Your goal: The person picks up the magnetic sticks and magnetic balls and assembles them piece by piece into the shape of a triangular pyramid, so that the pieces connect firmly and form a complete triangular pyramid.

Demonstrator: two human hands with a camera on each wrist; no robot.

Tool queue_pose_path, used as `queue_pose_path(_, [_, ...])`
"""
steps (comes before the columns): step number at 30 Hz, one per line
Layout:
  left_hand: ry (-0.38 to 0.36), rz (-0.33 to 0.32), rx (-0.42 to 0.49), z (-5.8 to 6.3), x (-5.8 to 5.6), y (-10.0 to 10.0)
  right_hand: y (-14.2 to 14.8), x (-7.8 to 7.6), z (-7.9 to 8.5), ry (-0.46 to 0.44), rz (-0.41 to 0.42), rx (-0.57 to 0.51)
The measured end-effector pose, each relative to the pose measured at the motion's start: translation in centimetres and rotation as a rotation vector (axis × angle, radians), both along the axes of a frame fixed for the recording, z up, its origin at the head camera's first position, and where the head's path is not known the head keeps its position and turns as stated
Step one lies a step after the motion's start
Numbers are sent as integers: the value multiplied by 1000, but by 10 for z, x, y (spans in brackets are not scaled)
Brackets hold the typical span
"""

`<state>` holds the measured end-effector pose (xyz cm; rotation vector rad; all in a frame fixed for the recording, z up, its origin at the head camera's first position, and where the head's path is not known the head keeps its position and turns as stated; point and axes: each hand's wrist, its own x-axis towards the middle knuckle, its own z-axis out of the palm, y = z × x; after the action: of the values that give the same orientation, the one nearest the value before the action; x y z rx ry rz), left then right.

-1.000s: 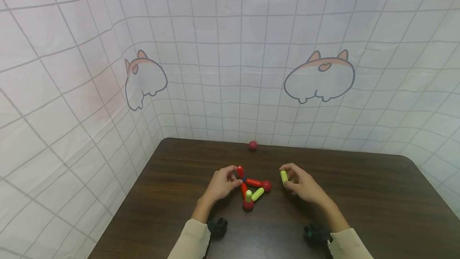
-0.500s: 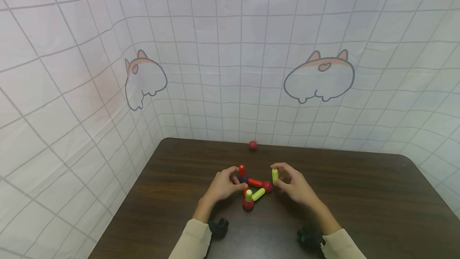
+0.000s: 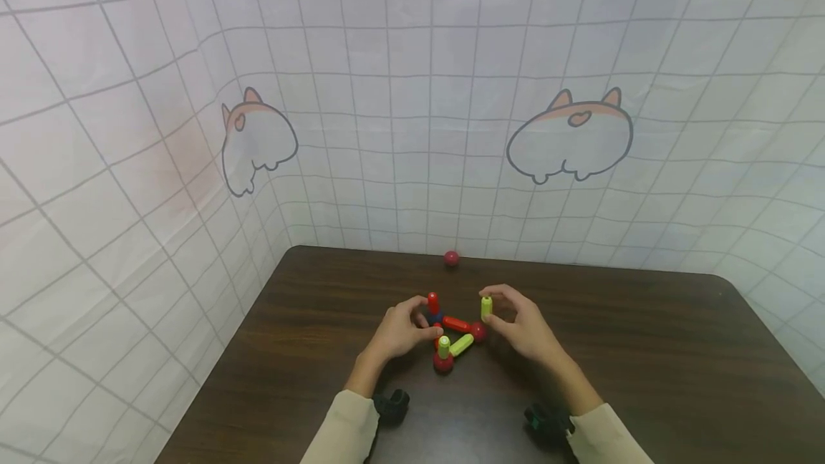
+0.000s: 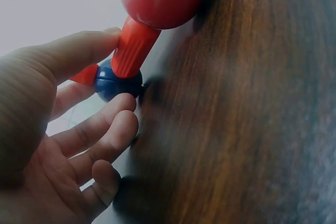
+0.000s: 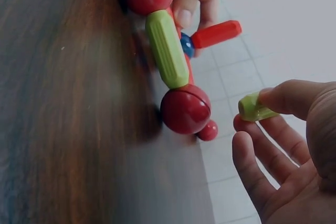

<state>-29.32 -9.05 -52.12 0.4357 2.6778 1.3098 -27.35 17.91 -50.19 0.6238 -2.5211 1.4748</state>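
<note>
A toy frame of rods and balls stands on the table. Red rods (image 4: 135, 48) run from a blue ball (image 4: 118, 81) to two red balls (image 3: 442, 362) (image 5: 185, 109); a yellow-green rod (image 5: 168, 51) links those balls. Another red rod (image 3: 433, 302) rises from the blue ball, and a yellow-green rod (image 3: 445, 346) stands up from the front red ball. My left hand (image 3: 399, 331) holds the frame around the blue ball, thumb on a red rod. My right hand (image 3: 525, 324) pinches a loose yellow-green rod (image 3: 486, 307) upright between thumb and fingers, above the right-hand red ball.
A single red ball (image 3: 451, 258) lies near the table's back edge. Behind the dark wood table (image 3: 644, 349) hangs a white gridded cloth (image 3: 412, 127) with cartoon animal prints; it covers the left side too. Each wrist wears a black camera band (image 3: 392, 407).
My right hand has moved left toward the frame, bringing the yellow-green rod from a slight tilt to upright. My left thumb has shifted a little forward along the frame; the upright red rod stands straighter.
</note>
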Motion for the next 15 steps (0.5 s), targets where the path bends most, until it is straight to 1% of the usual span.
queue_pose_path(5, [1, 8, 6, 0, -1, -1, -8, -2, 0, -28, 28, 22])
queue_pose_path(11, [-7, 7, 10, -1, -1, -2, -9, -1, -4, -32, 10, 49])
queue_pose_path(15, [-4, 5, 11, -2, -2, -1, -6, -1, -6, -33, 20, 66])
